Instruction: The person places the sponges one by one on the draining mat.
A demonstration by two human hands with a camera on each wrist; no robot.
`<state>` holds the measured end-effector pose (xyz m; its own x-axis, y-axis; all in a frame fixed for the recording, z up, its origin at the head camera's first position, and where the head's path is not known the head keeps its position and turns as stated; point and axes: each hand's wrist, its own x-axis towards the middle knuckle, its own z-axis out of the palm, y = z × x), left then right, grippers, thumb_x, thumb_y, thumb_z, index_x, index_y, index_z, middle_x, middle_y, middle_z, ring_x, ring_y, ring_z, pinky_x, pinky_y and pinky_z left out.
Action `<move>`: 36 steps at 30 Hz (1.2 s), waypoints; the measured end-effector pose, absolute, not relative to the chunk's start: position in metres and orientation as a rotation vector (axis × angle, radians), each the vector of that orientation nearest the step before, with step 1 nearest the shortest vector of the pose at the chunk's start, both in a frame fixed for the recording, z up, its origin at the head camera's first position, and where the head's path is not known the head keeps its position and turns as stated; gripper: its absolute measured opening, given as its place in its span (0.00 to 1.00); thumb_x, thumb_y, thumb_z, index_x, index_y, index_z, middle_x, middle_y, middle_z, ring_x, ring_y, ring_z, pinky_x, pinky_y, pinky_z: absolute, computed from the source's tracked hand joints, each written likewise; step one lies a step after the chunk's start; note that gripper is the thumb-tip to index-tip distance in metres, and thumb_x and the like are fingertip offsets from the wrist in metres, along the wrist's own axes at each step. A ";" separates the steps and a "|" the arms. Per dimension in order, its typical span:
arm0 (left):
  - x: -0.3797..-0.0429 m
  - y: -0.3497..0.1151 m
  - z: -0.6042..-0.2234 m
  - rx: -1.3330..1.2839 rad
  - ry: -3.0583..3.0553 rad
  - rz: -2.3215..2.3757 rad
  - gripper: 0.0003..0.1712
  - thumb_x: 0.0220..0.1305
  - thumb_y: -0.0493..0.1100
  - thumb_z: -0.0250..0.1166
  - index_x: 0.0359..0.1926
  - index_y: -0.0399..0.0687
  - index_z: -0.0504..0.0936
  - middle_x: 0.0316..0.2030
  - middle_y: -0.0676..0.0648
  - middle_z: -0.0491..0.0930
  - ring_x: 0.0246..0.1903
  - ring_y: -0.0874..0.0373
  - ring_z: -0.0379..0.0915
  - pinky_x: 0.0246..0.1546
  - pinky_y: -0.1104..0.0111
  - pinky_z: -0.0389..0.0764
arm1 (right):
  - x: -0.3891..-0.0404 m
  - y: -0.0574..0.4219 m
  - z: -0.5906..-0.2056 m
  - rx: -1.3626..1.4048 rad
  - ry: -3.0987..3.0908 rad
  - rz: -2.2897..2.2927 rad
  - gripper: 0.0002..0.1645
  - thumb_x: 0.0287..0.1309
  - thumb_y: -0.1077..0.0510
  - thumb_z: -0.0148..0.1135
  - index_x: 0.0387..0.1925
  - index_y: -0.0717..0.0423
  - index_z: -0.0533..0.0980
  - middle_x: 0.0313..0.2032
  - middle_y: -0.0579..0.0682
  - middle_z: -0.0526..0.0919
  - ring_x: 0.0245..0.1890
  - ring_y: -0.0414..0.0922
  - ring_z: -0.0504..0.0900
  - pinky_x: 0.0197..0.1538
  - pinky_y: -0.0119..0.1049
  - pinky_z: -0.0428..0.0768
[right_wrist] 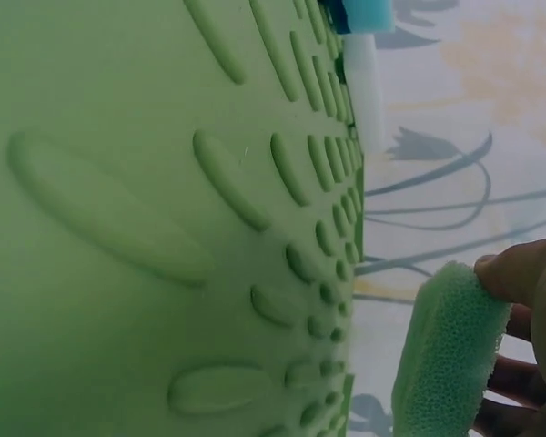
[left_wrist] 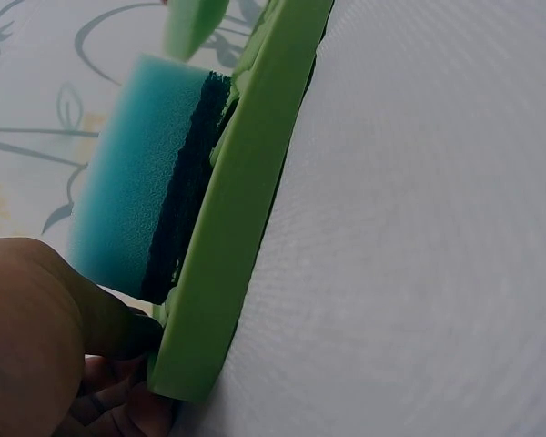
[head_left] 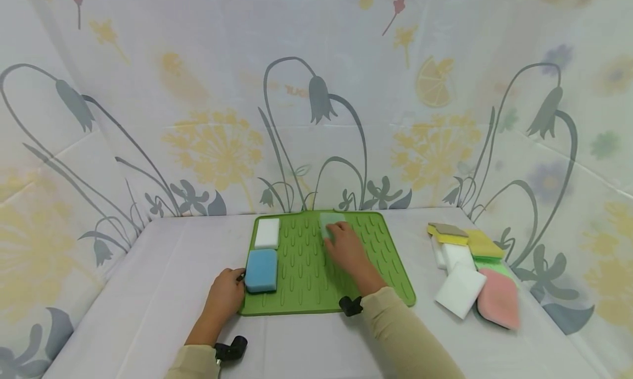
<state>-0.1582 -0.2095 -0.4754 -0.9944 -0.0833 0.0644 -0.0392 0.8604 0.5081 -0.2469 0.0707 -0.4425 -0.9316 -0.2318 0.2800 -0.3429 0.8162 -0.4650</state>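
My right hand (head_left: 348, 251) pinches a pale green sponge (right_wrist: 450, 360) between thumb and fingers, over the back middle of a green ribbed mat (head_left: 309, 277). A gap shows between this sponge and the mat in the right wrist view. At the mat's left edge is my left hand (head_left: 226, 292), its thumb on the rim and its curled fingers against the edge from outside. Just beside that thumb lies a blue sponge (head_left: 261, 270) with a dark scouring layer (left_wrist: 187, 182) facing down. Behind the blue one, a white sponge (head_left: 267, 233) lies in the mat's back left corner.
Right of the mat, a loose heap of sponges lies on the white-covered table (head_left: 296, 346): a pink one (head_left: 498, 299), several white ones (head_left: 461, 290), and yellow ones (head_left: 483, 244). A patterned curtain (head_left: 336, 148) stands behind the table.
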 end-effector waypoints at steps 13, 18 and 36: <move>-0.157 -0.210 -0.476 0.092 -2.936 -0.811 0.19 0.66 0.34 0.55 0.56 0.28 0.77 0.43 0.35 0.79 0.45 0.42 0.77 0.45 0.51 0.79 | -0.252 0.048 -0.442 0.491 -2.828 0.763 0.25 0.68 0.53 0.55 0.63 0.59 0.71 0.61 0.62 0.71 0.59 0.57 0.74 0.58 0.51 0.76; -0.158 -0.209 -0.478 0.087 -2.937 -0.799 0.19 0.66 0.34 0.55 0.56 0.28 0.77 0.43 0.35 0.79 0.45 0.42 0.77 0.45 0.51 0.79 | -0.252 0.041 -0.443 0.509 -2.829 0.793 0.26 0.68 0.54 0.55 0.63 0.60 0.70 0.61 0.63 0.70 0.59 0.58 0.74 0.57 0.52 0.77; -0.161 -0.211 -0.479 0.109 -2.951 -0.780 0.19 0.66 0.34 0.55 0.56 0.29 0.77 0.42 0.36 0.79 0.43 0.44 0.77 0.44 0.52 0.79 | -0.260 0.018 -0.449 0.494 -2.884 0.859 0.28 0.71 0.48 0.50 0.67 0.57 0.67 0.64 0.62 0.67 0.60 0.57 0.73 0.58 0.51 0.76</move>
<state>-0.1611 -0.2106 -0.4791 -0.9936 -0.0910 0.0664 -0.0462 0.8673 0.4957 -0.2601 0.0184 -0.4485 -0.9433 -0.2800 0.1783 -0.3319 0.7890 -0.5170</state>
